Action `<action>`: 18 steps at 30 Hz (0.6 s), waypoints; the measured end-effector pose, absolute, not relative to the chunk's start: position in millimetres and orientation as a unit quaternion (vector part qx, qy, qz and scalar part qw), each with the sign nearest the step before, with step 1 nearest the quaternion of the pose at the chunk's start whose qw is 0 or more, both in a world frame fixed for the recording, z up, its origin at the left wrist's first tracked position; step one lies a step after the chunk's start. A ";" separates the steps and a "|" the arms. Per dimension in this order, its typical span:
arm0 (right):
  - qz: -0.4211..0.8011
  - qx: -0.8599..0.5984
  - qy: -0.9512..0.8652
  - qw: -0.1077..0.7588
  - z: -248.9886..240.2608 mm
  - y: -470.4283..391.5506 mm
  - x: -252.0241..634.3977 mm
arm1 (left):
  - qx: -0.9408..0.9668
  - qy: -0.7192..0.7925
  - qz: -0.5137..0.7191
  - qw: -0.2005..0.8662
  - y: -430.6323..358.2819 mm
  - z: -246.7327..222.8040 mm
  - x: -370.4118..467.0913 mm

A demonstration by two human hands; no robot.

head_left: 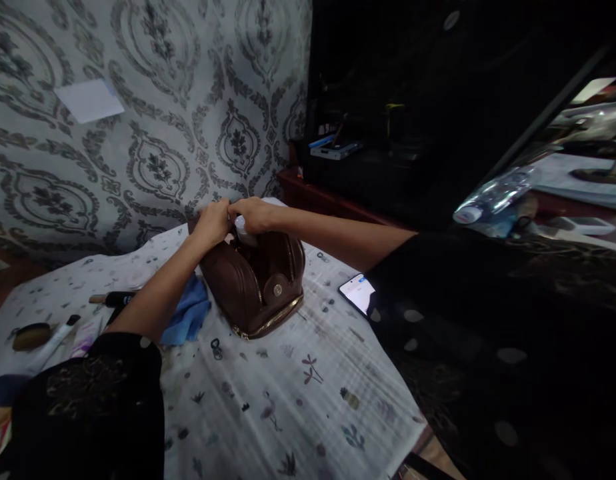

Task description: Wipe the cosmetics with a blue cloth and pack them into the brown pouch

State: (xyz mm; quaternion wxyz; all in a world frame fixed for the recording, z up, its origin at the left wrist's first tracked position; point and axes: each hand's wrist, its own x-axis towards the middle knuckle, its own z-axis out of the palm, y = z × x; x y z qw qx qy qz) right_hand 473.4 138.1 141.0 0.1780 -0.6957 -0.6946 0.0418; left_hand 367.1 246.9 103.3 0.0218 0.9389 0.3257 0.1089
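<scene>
A dark brown bag [233,287] with gold zips stands unzipped and gaping on a printed white cloth [288,400]. My left hand [215,223] is closed on the far left rim of the bag. Beside it, my right hand [254,215] reaches over the opening with its fingers curled in, its fingertips close to those of the left. What the right fingers hold is hidden. A bottle with a pale cap [240,223] pokes up from the bag just under the right hand. The bag's inside is mostly dark.
Left of the bag lie a blue cloth [188,310], a dark tube [115,298], a round brush [32,336] and a white tube [55,343]. A phone [357,293] with a lit screen rests at right. Farther right are a clear plastic bottle [498,193] and a dark cabinet [368,180].
</scene>
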 end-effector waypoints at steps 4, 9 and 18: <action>0.055 -0.712 -0.695 0.087 138.3 141.8 472.2 | 0.919 0.370 0.130 -0.027 241.1 104.0 369.1; 0.057 -0.721 -0.685 0.093 130.7 143.8 472.7 | 0.939 0.326 0.099 -0.036 250.3 109.7 366.8; 0.052 -0.739 -0.654 0.153 120.6 142.4 473.1 | 0.965 0.258 0.016 0.047 266.4 128.4 355.8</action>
